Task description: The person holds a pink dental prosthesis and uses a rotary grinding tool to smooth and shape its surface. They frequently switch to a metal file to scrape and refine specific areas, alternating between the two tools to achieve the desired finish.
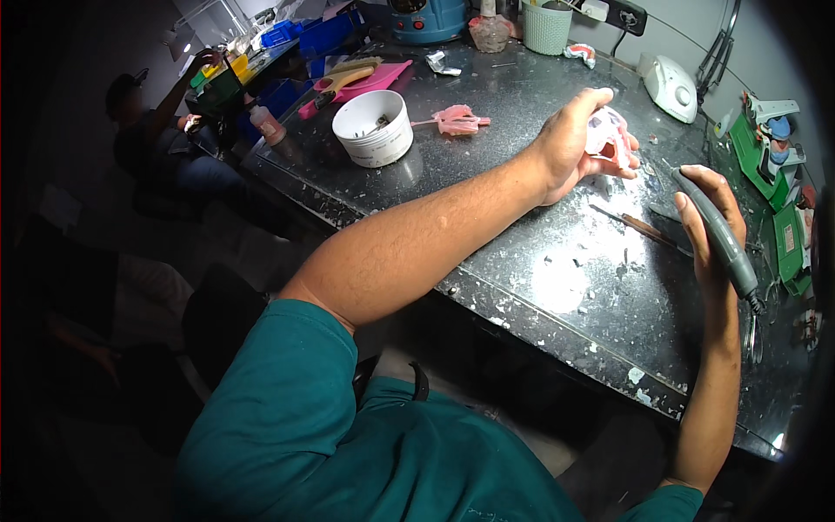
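My left hand [564,146] is raised over the bench, its fingers curled round a pink and whitish dental piece [612,130], which looks like a denture base. Part of that piece is hidden by the palm and thumb. In my right hand [733,207] is a dark grey rotary handpiece [720,228]. Its thin tip points up and left toward the dental piece, with a gap between them. From its lower end runs a cable. Below and between both hands lies a carving tool with a brown handle [648,228].
A white tub [371,132], a pink wax-like piece [458,120] and a pink dustpan [374,78] stand left on the dark bench [504,252]. Green articulators [755,161] line the right, near a white device [670,87]. A person [143,130] sits at the far left.
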